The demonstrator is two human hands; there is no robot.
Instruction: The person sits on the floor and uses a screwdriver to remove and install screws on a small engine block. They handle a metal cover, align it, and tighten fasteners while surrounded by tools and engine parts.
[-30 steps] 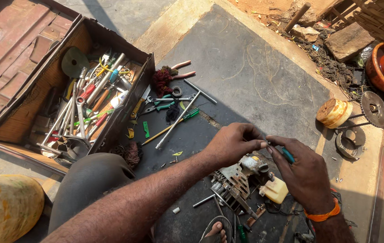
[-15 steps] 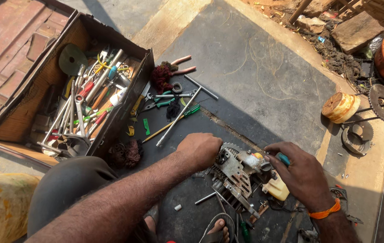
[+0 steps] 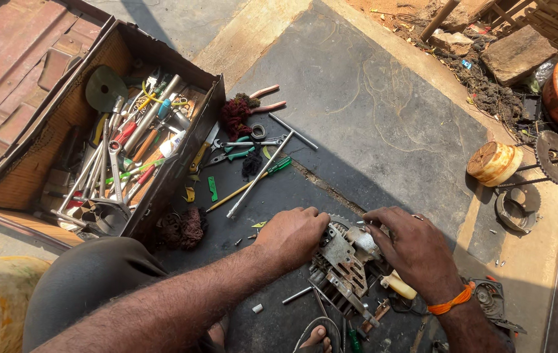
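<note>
On dark mat: both hands, L [image 3: 295, 234] & R [image 3: 416, 252], grip metal motor assy [image 3: 343, 268].

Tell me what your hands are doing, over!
Left hand and right hand both gripping the metal motor part. Loose bolt beside it.

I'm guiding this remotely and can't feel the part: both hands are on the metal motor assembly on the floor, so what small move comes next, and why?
Probably steady it and turn it slightly to expose the near side. The left hand and right hand both grip the metal assembly from above, and neither holds a tool; the screwdriver and pliers lie apart near the toolbox.
</note>
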